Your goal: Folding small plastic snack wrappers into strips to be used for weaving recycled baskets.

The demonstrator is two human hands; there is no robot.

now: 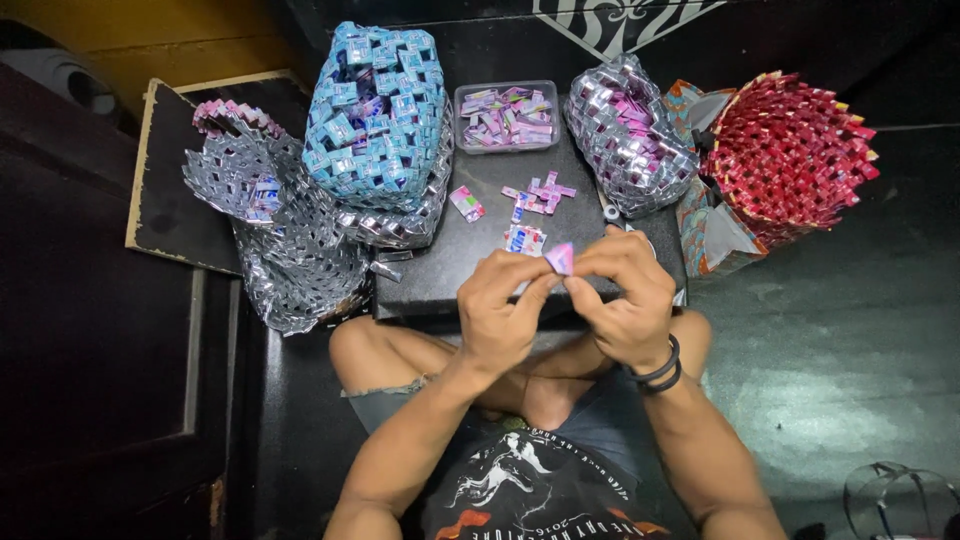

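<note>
A small pink folded wrapper piece (560, 258) sits pinched between both hands over the near edge of the black surface (440, 270); left hand (505, 305) and right hand (625, 295) fingers clamp it together. Beyond lie loose folded pieces (540, 193), a clear tray (507, 116), and woven blue (375, 110), silver (628, 135) and red baskets (790, 155)

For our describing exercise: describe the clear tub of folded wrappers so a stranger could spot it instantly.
Find the black board in front of the seated person. At its far edge, between the blue woven basket and the silver woven basket, sits the clear tub: the only rigid, see-through container, full of pink and purple pieces.
</note>
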